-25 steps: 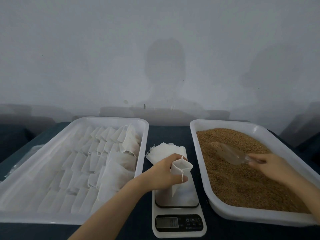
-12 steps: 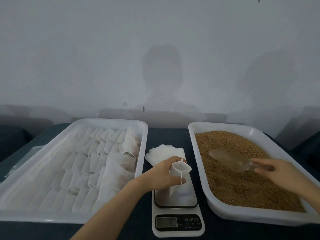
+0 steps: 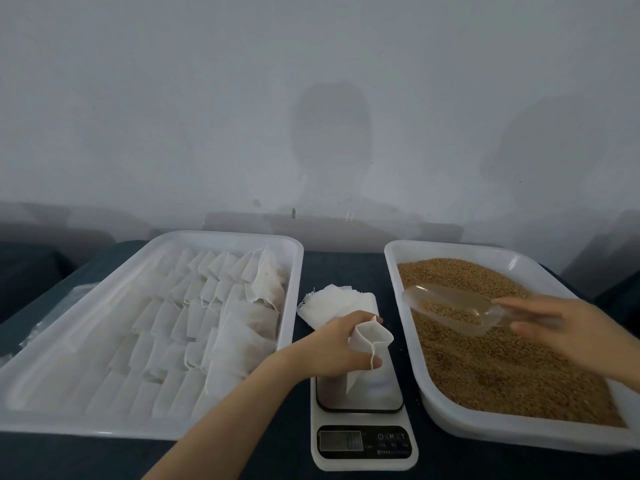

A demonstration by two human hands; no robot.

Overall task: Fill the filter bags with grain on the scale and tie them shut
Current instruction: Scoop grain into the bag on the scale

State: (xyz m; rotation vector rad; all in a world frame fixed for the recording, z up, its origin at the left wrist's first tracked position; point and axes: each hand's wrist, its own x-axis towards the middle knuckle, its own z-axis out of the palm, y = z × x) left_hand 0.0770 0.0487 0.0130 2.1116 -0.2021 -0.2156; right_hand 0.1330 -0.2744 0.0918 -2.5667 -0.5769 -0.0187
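Since half a second ago the scoop (image 3: pixel 450 308) has come up out of the grain (image 3: pixel 502 368). Its mouth has swung toward the left wall of the grain tray (image 3: pixel 450 245), and it now carries a small load of kernels. The left hand has stayed put.

Well to the left of that hand's fingers, a white tray (image 3: pixel 225 237) holds overlapping rows of flat empty bags (image 3: pixel 194 306). The left hand (image 3: pixel 332 348) has its fingers (image 3: pixel 360 317) curled round the upper part of an upright filter bag (image 3: pixel 369 344), keeping its mouth open. The bag's bottom rests on the scale (image 3: pixel 363 445), directly under those fingers. Just beyond them a loose pile of bags (image 3: pixel 332 301) lies on the dark tabletop (image 3: pixel 343 268).

To the right, the blurred right hand (image 3: pixel 561 327) grips the scoop's handle above the grain. The bowl reaches from its fingers toward the filter bag but is apart from it.
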